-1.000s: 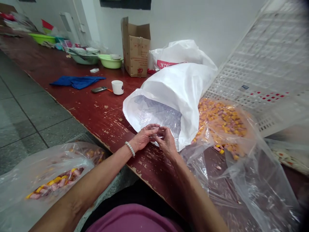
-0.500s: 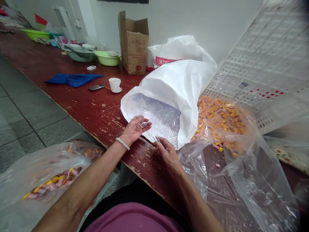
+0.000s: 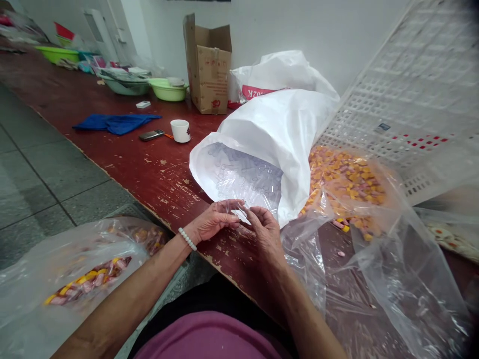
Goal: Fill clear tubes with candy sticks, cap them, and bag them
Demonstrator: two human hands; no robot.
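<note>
My left hand (image 3: pixel 217 221), with a pale bead bracelet (image 3: pixel 187 239) at its wrist, is closed around thin clear plastic pieces (image 3: pixel 235 209). My right hand (image 3: pixel 266 228) meets it fingertip to fingertip, pinching at one of these slim clear pieces; their exact kind is too fine to make out. Both hands are just in front of the mouth of a white woven sack (image 3: pixel 277 124). Inside the sack lie many similar transparent pieces (image 3: pixel 249 182), some with what look like rounded ends.
Orange-and-pink small parts (image 3: pixel 348 179) lie in clear plastic on the right, under a leaning white crate (image 3: pixel 392 109). A white cup (image 3: pixel 180 131), phone (image 3: pixel 151 134), blue cloth (image 3: pixel 118 123) and carton (image 3: pixel 213 75) stand on the red table (image 3: pixel 149 184). Another filled bag (image 3: pixel 86 279) sits lower left.
My left hand has turned and moved right and down from the sack's mouth, its fingers closing in. My right hand has lifted slightly to meet it; the two now touch or nearly touch.
</note>
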